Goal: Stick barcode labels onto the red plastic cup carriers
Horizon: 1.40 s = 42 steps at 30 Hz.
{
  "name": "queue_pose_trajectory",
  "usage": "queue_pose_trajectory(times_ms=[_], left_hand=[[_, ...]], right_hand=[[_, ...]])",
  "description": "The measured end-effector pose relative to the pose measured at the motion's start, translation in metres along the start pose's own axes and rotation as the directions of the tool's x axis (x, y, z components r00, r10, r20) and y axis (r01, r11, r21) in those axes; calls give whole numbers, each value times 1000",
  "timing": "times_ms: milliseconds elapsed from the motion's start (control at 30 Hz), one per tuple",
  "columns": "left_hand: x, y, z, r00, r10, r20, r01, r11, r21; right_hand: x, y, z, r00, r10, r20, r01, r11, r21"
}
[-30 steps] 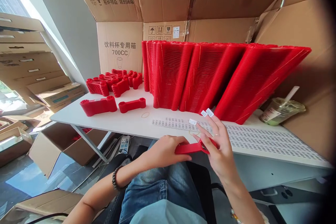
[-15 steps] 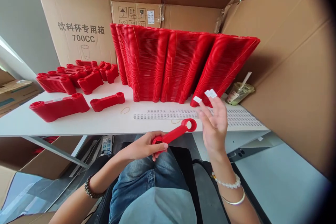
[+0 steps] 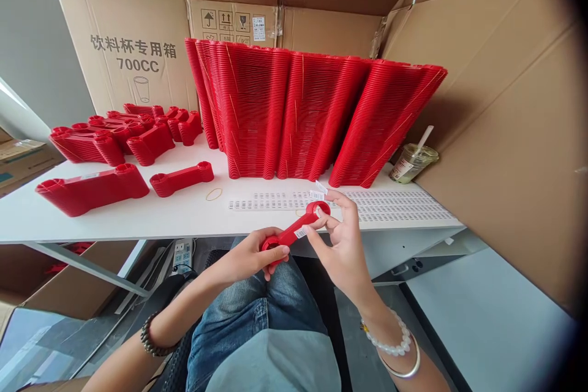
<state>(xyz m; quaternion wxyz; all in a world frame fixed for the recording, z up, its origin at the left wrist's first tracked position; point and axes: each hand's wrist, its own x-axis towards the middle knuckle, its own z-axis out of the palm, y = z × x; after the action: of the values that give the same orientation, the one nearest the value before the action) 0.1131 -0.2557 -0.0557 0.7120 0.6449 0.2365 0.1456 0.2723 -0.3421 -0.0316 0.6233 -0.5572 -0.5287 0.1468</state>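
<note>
- Left hand: pinching the near end of the red part, thumb on top, fingers curled under. Part is held above the lap, tilted up to the right.
- Right hand: thumb tip at a barcode label lying over the part's bar, another finger at the far ring. Pinching or just pressing: can't tell. More white labels on outstretched fingertips.
- White table: label sheets right, thin loop and small red stack left.
- Behind: tall red stacks, tilted cup to their right, cardboard at back.
</note>
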Motion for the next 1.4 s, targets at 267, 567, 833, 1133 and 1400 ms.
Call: queue_pose_trajectory(times_ms=[267,567,833,1133,1400], left_hand=[[2,-4,1,1000,12,5,-12,999,-31],[-1,3,4,1000,-14,12,14,999,-34],[-3,4,4,1000,-12,21,13,999,-50],[-8,4,8,998,59,-4,-59,997,-52],[-15,14,8,997,78,12,-78,997,-15]], right_hand=[[0,5,2,998,-61,2,61,989,-136],[-1,5,4,978,-207,-13,197,946,-258],[-3,7,6,943,-332,-12,300,867,-397],[-15,8,22,843,-535,43,396,566,-723],[2,7,5,860,-500,-97,233,556,-798]])
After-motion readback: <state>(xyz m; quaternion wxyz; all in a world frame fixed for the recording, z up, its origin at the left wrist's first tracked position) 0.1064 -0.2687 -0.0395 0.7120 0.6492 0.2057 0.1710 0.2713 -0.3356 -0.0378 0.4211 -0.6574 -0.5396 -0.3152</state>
